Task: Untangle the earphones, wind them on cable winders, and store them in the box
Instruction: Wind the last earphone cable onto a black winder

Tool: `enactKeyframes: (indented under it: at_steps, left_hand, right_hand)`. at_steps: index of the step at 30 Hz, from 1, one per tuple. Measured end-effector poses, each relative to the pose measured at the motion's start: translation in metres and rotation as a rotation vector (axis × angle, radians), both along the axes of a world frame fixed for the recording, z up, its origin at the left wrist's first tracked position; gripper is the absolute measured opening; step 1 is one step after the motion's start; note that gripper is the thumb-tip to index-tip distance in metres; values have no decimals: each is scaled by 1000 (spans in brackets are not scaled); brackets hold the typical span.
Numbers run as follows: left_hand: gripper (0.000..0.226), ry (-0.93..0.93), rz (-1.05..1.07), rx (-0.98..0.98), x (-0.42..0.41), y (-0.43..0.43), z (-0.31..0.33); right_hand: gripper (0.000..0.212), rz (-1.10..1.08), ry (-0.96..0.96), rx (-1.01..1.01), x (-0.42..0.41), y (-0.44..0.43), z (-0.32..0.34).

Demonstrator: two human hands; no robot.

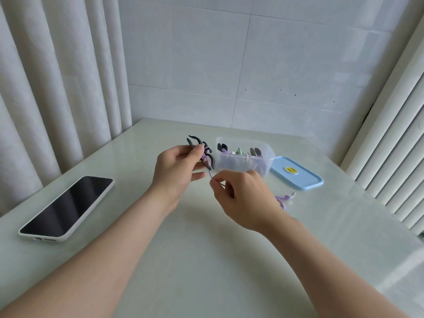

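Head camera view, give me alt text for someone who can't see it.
A left hand holds a dark cable winder wrapped with purple earphone cable while the right hand pinches the cable below it. On the table: an open clear box holding more winders, its blue lid, a phone at left.

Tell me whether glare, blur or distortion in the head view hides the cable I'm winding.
Head view: soft, even light with faint shadows; mild sheen on the table, none on the cable winder; the wide lens bends the blinds; the thin cable between left hand and right hand looks slightly soft yet traceable.
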State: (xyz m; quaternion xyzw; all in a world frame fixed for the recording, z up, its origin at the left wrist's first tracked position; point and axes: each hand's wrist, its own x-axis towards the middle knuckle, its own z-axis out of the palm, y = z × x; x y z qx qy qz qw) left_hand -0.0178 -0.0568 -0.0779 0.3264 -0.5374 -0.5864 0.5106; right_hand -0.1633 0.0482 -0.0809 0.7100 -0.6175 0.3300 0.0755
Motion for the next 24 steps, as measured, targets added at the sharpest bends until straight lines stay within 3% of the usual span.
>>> enactKeyframes:
  at_steps: [3,7,11,17,20,24]
  left_hand:
    - [24,-154,156,-95,3,-10,-10]
    - [30,-344,119,-162,3,-9,-16]
    - [25,-70,22,78,-5,-6,-12]
    - [27,260,-81,357,-2,-4,0]
    - [26,229,-83,378,-2,-3,-1]
    - [30,97,-57,248,-5,-1,-7]
  right_hand:
    - [19,-34,-54,-138,1,0,3]
    - [13,-103,-66,-272,-1,0,8]
    - [14,-150,-95,-269,-8,4,13]
    - [32,-195,-26,23,-9,5,10]
    - [35,-267,-87,17,-12,2,11]
    - [32,-102,-44,64,-6,6,14]
